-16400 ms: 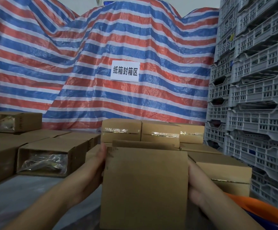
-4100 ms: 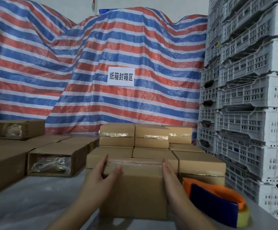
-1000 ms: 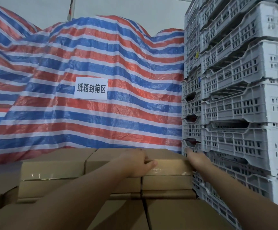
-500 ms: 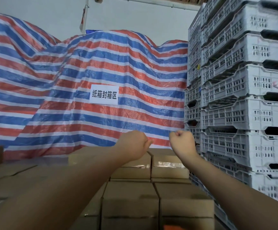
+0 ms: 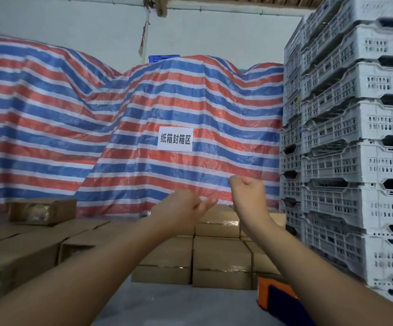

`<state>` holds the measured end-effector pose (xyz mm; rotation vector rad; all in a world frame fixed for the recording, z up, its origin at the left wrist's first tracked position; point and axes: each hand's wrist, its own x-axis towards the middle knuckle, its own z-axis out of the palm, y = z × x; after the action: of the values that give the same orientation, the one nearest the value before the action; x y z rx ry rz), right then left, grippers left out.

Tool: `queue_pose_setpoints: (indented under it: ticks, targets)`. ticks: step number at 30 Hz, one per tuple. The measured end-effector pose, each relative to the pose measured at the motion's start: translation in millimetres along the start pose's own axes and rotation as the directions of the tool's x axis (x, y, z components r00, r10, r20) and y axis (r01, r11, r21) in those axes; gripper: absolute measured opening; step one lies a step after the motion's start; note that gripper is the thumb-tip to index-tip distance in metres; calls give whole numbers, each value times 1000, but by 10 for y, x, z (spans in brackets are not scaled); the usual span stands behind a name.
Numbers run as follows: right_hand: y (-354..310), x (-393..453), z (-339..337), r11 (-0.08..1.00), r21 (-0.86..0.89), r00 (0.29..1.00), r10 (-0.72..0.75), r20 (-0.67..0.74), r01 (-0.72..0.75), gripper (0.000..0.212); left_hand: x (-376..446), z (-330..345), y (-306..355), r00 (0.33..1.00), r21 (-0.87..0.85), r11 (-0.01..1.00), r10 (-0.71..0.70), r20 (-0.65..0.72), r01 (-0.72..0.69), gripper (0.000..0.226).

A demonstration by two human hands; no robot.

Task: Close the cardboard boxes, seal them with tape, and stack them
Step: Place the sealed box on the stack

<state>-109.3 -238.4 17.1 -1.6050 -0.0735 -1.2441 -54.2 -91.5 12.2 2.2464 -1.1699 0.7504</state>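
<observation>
A stack of taped cardboard boxes [image 5: 216, 262] stands at the middle of the grey table, two layers high. Both my arms stretch forward above it. My left hand [image 5: 181, 212] hovers over the top layer, loosely curled with one finger sticking out, holding nothing. My right hand [image 5: 247, 191] is raised higher as a fist, empty, clear of the boxes. An orange and blue tape dispenser [image 5: 275, 300] lies on the table at the lower right, partly behind my right forearm. On the left lie open boxes [image 5: 42, 211], some showing plastic-wrapped contents.
Tall stacks of grey plastic crates [image 5: 355, 161] wall off the right side. A red, white and blue striped tarp [image 5: 97, 137] with a white paper sign [image 5: 175, 139] covers the back. Bare grey table surface [image 5: 179, 307] lies in front of the stack.
Both hands have let go of the box placed on the top layer and lifted off it. The view has pulled back and tilted up, so the stack sits farther away.
</observation>
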Motion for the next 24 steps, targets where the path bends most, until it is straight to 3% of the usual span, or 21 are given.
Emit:
queue_pose_setpoints:
  ticks: [6, 9, 19, 21, 24]
  targets:
    - [269, -387, 205, 993, 21, 992, 117, 47, -118, 41, -304, 117, -296, 990, 67, 998, 10, -139, -1, 35]
    - [396, -464, 289, 988, 6, 987, 153, 59, -153, 44, -394, 158, -463, 993, -31, 999, -46, -109, 43, 27]
    - [626, -563, 850, 987, -48, 971, 161, 178, -155, 46, -615, 158, -1053, 962, -147, 953, -271, -16, 266, 58]
    - [632, -549, 1097, 985, -45, 963, 173, 208, -167, 45, -631, 92, -1245, 955, -111, 951, -293, -34, 288, 50]
    - [579, -473, 1590, 989, -13, 941, 144, 308, -147, 38, -597, -74, -1635, 927, -41, 927, -373, -25, 372, 20]
